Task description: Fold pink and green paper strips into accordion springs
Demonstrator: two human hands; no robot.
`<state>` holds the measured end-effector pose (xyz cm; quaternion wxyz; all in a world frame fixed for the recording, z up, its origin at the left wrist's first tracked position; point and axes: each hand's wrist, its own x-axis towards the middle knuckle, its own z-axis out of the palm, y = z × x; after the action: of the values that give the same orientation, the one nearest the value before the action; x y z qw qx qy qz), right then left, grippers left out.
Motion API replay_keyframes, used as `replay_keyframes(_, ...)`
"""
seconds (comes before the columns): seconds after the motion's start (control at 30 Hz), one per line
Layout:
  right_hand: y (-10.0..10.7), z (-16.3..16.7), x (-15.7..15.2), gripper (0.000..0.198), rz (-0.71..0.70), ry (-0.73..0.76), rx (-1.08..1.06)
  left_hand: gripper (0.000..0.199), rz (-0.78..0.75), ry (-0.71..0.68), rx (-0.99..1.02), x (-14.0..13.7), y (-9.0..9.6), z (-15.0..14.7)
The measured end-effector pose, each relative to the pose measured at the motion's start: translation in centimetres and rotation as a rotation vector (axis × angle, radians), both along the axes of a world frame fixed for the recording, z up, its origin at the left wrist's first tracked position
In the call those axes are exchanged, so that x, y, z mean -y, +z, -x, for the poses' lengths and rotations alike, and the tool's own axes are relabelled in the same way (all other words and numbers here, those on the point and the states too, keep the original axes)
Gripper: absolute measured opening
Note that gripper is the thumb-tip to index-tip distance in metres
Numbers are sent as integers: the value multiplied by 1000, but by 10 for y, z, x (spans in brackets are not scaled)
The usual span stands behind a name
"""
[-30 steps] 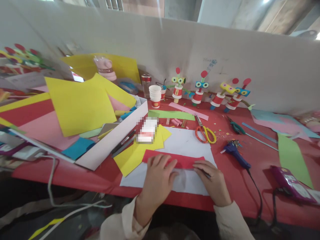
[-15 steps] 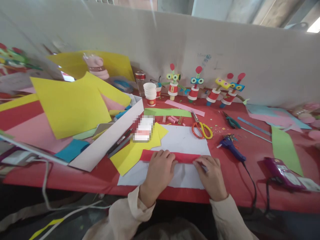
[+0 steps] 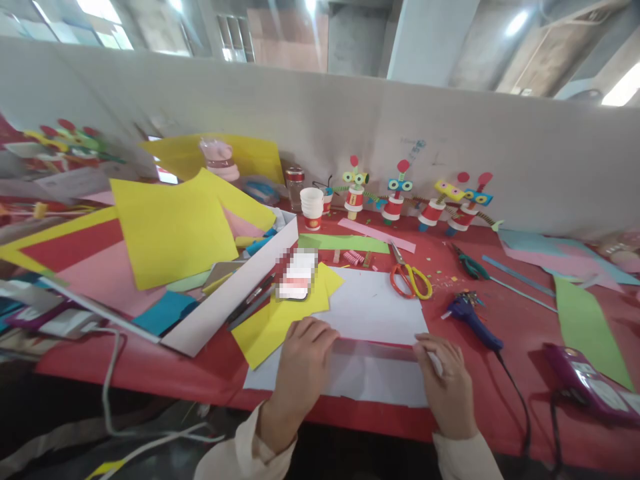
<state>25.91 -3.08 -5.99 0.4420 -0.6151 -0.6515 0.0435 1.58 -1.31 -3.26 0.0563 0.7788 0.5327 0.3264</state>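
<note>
A red paper strip [image 3: 375,349] stretches between my two hands, tilted so that mainly its narrow upper edge and a dull face show. At its left end, my left hand [image 3: 306,363] has its fingers curled over the strip. My right hand [image 3: 447,380] pinches the other end between thumb and fingers. A small pale patch between the right fingers is too unclear to name. Under the strip lies a white paper sheet [image 3: 373,303], partly overlapped on the left by yellow paper pieces [image 3: 260,333]. Scissors [image 3: 407,277] with red and yellow handles rest at its upper right corner.
Left stands a white box [image 3: 235,283] heaped with coloured paper. A phone [image 3: 297,273] lies on the yellow paper. Paper cups [image 3: 313,208] and several paper-cup figures [image 3: 393,207] line the back. Right are pliers [image 3: 470,263], a corded blue glue gun [image 3: 473,320] and a purple device [image 3: 587,383].
The red strip has gone from showing its broad red face to being tilted nearly edge-on. My right hand has shifted toward the strip's right end. The camera view has tipped upward.
</note>
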Motion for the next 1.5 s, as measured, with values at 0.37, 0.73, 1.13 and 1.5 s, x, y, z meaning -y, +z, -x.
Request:
replay_keyframes(0.37,24,-4,1,27,259,-48,-300,16,427,67,621,-12,25,38)
replay_keyframes(0.73,55,3,-40,34,351,65,-685,17,404,240,783,-50,34,36)
replay_keyframes(1.13,73,28,-276,17,323,-67,-64,38,-250,85,357,-103,17,-43)
replay_keyframes(1.5,47,55,-327,22,470,-1,300,26,-216,-144,125,-96,4,-58)
